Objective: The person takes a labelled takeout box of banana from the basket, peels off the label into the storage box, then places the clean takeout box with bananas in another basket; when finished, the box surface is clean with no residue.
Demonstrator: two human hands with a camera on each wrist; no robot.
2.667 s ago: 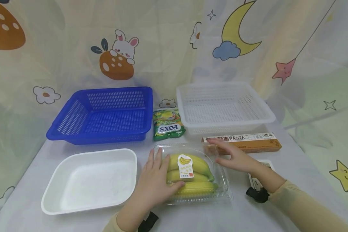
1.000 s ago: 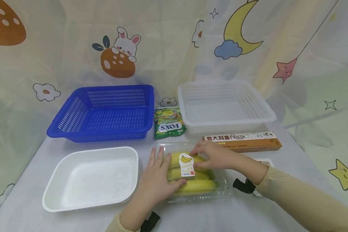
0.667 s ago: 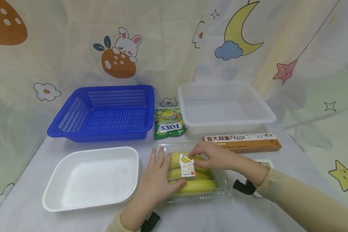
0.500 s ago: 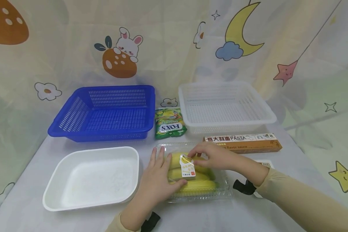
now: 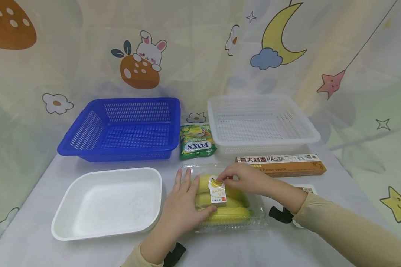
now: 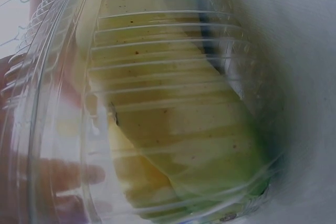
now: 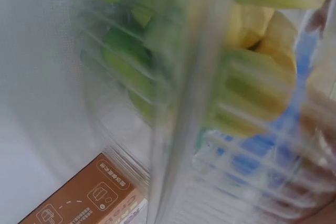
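On the counter, right of the tray and near the pasta, I have the clear box of bananas lying flat; the left hand is spread over its left side, fingers straight, gripping nothing; the right hand seems to pinch the label near its upper right corner; I'd judge the box light-walled, slick and easily dented, its weight all fruit, so I would hold it low by both ends rather than by its top; the bananas would bruise under a hard press, and the label could tear if pulled fast; against the earliest frame, the right hand has come in from the box's far right corner to the label; the left stays put.
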